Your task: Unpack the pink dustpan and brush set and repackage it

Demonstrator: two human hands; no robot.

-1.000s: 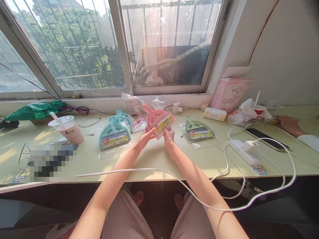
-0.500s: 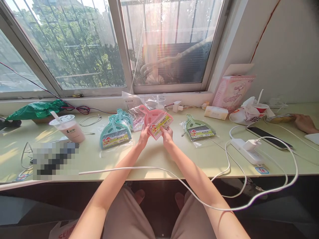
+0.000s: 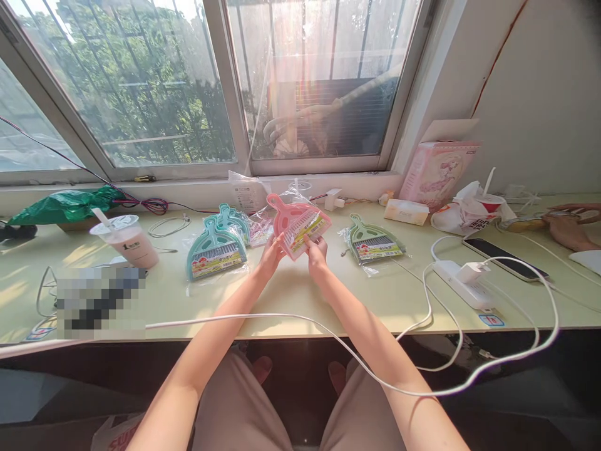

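Both my hands hold a pink mini dustpan and brush set (image 3: 292,216) just above the desk, its handle tilted up to the left and a printed label across the brush. My left hand (image 3: 271,257) grips the lower left edge. My right hand (image 3: 317,254) pinches the lower right part, thumb on the label. To the left lie teal dustpan sets (image 3: 216,249) in clear wrap, one partly behind another. On the right lies a green dustpan set (image 3: 375,241), also wrapped. Clear plastic packaging (image 3: 248,193) sits behind the pink set.
A drink cup (image 3: 136,244) stands at left by a green bag (image 3: 66,205). At right are a power strip (image 3: 462,285), a phone (image 3: 504,260), a pink box (image 3: 439,172) and another person's hand (image 3: 570,232). A white cable (image 3: 291,316) loops across my forearms.
The pink dustpan set has turned slightly and shifted a little to the right in my hands. At the far right, the other person's hand has moved further into view.
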